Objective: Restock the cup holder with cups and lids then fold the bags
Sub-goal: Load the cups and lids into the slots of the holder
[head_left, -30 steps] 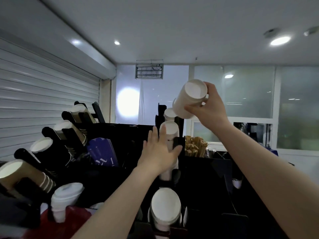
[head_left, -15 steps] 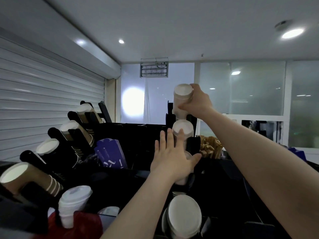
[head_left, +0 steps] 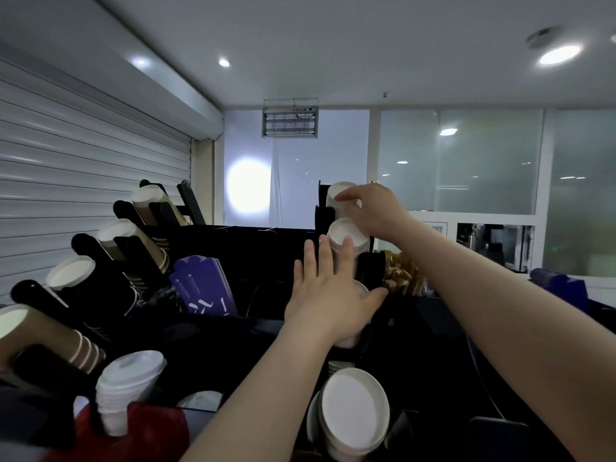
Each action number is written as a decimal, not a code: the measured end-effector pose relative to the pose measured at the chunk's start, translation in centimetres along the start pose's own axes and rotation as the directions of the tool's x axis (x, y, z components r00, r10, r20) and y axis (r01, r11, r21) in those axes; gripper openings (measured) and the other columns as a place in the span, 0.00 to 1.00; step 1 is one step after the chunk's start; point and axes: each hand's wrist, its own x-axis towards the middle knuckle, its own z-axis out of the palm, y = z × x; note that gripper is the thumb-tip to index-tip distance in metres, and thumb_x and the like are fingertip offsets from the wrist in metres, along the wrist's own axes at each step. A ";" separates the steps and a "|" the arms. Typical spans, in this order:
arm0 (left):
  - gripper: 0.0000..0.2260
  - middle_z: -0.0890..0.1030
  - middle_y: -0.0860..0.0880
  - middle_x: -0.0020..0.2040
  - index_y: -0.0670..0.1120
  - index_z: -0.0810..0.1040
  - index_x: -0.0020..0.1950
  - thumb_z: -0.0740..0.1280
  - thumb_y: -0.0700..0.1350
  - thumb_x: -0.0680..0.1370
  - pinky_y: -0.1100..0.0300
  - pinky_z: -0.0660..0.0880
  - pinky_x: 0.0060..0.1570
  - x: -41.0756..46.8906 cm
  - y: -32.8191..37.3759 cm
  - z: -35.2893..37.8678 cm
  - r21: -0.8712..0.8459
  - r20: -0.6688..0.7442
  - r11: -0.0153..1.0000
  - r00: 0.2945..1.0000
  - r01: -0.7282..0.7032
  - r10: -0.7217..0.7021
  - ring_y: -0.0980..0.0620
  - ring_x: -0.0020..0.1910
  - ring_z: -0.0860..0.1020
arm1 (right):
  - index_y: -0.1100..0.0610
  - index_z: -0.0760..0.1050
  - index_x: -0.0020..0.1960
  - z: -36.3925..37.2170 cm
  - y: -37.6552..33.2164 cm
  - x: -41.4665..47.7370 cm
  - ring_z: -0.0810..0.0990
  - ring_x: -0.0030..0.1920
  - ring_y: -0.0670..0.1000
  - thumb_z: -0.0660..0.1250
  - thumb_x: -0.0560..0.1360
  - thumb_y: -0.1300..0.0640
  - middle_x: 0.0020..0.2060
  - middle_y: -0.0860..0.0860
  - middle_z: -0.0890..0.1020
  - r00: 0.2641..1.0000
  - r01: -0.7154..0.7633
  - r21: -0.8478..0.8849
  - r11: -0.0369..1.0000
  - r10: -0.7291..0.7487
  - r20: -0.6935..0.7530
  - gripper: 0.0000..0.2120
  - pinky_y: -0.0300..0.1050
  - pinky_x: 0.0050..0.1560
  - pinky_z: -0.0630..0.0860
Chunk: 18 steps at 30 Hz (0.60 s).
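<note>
A black tiered cup holder (head_left: 368, 271) stands ahead of me with white paper cups lying in its slots. My right hand (head_left: 373, 208) grips the topmost white cup (head_left: 336, 191) at the holder's top slot, fingers curled over its base. Below it sits a second white cup (head_left: 346, 236). My left hand (head_left: 328, 295) presses flat, fingers straight, against the cup stack under that one. A large white cup stack (head_left: 353, 415) fills the lowest slot, near me.
A second black rack (head_left: 90, 251) at left holds brown and black cup stacks. White lids (head_left: 128, 391) stand stacked at lower left beside something red. Purple sleeves (head_left: 203, 288) and wooden stirrers (head_left: 400, 271) sit behind. A roller shutter covers the left wall.
My right hand has brought the white cup down from mid-air to the holder's top slot. My left hand has stayed pressed against the stack below.
</note>
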 end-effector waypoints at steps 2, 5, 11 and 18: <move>0.39 0.31 0.46 0.76 0.55 0.32 0.75 0.52 0.68 0.76 0.48 0.33 0.71 0.0 0.0 0.0 0.011 -0.002 1.000 1.000 -0.001 0.001 0.45 0.73 0.28 | 0.49 0.79 0.59 -0.1 -0.5 0.5 0.76 0.58 0.53 0.59 0.77 0.57 0.56 0.49 0.82 0.999 -0.021 -0.064 0.998 0.023 0.036 0.15 0.47 0.55 0.73; 0.40 0.32 0.46 0.76 0.54 0.32 0.76 0.52 0.69 0.75 0.47 0.34 0.71 -0.1 -0.1 -0.3 0.011 0.001 1.000 1.000 -0.002 0.002 0.45 0.73 0.29 | 0.47 0.79 0.58 0.0 -1.0 0.9 0.78 0.54 0.53 0.60 0.75 0.56 0.54 0.49 0.82 0.994 -0.085 -0.096 0.992 0.091 0.060 0.15 0.47 0.50 0.76; 0.40 0.36 0.47 0.78 0.47 0.34 0.76 0.53 0.66 0.77 0.51 0.34 0.72 -0.9 0.3 -0.8 -0.045 -0.115 0.999 0.993 -0.021 0.016 0.49 0.76 0.34 | 0.50 0.68 0.70 -1.2 -1.5 -2.5 0.74 0.62 0.54 0.58 0.76 0.58 0.67 0.50 0.74 0.984 -0.178 0.099 0.979 0.177 0.015 0.22 0.43 0.55 0.69; 0.29 0.48 0.52 0.79 0.50 0.49 0.78 0.56 0.53 0.80 0.64 0.35 0.70 -5.5 -1.2 -1.7 -0.262 -0.399 0.942 0.912 -0.208 0.091 0.62 0.74 0.41 | 0.49 0.73 0.67 -5.0 -3.7 -12.4 0.76 0.60 0.50 0.63 0.76 0.57 0.62 0.49 0.79 1.000 -0.004 0.084 0.996 0.003 0.013 0.19 0.37 0.52 0.65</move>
